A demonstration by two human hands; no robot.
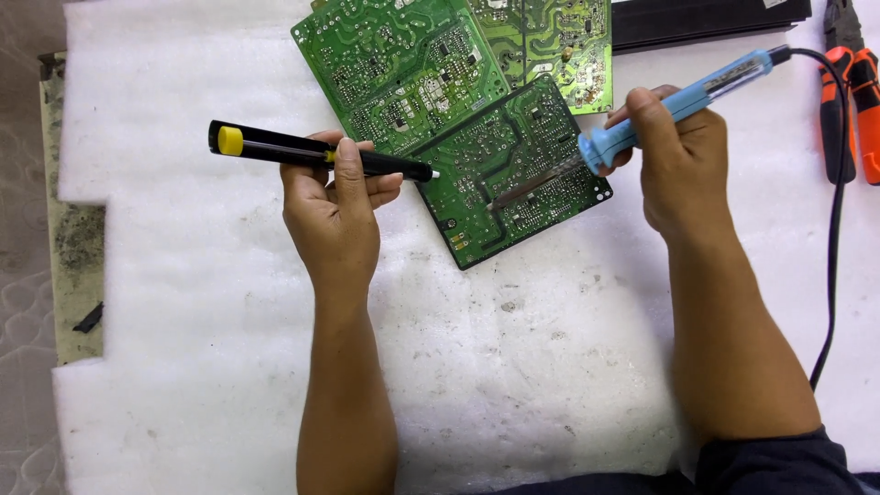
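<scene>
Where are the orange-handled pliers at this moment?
In the head view, the orange-handled pliers lie at the top right corner on the white foam sheet, beside the soldering iron's black cord.

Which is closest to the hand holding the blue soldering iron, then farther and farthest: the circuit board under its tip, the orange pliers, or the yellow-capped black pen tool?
From the right hand:
1. Circuit board, just left.
2. Orange pliers, right edge.
3. Black pen tool, far left, in the left hand.

There are 3 green circuit boards (502, 165), 1 blue soldering iron (678, 103), 1 black solder sucker (275, 147) with a yellow end, 1 pair of orange pliers (848, 92), 1 white foam sheet (513, 348) and 1 black strip (706, 20).
</scene>
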